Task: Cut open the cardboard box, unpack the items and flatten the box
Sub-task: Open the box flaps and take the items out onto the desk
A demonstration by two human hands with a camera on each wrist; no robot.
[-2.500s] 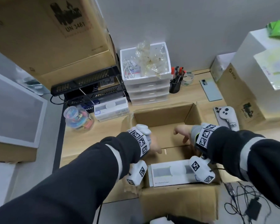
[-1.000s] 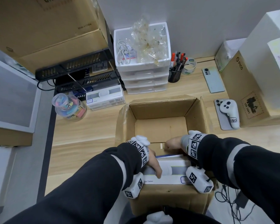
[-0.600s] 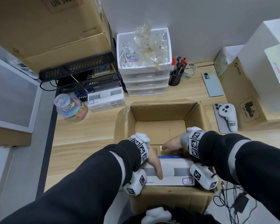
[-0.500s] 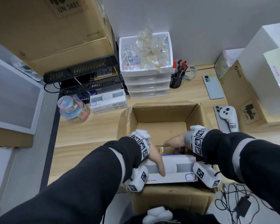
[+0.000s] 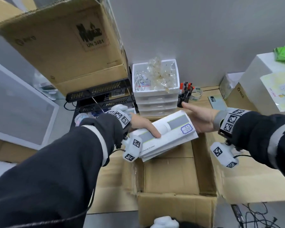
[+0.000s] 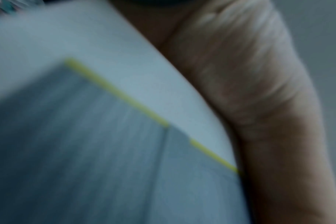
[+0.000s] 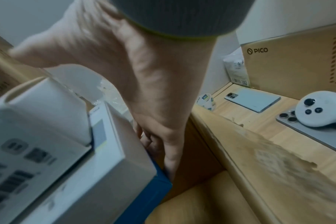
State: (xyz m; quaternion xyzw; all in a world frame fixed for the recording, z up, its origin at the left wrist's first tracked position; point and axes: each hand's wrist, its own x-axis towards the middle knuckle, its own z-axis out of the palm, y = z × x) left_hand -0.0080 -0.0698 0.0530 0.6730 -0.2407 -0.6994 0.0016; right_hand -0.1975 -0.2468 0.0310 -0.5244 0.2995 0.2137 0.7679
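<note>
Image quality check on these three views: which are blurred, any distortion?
Left wrist: heavily blurred; only the white box and a thumb are readable. Right wrist: box label smeared, controller sharp. Head: wide-angle bending at edges, sleeves soft, centre fairly sharp.

Matt corrugated cardbd box (image 5: 171, 176), smooth white carton (image 5: 166, 134).

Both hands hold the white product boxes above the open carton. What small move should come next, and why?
Probably carry the stack of white product boxes leftward and set it on the desk: left hand and right hand already hold it clear above the cardboard box, whose visible floor looks bare.
</note>
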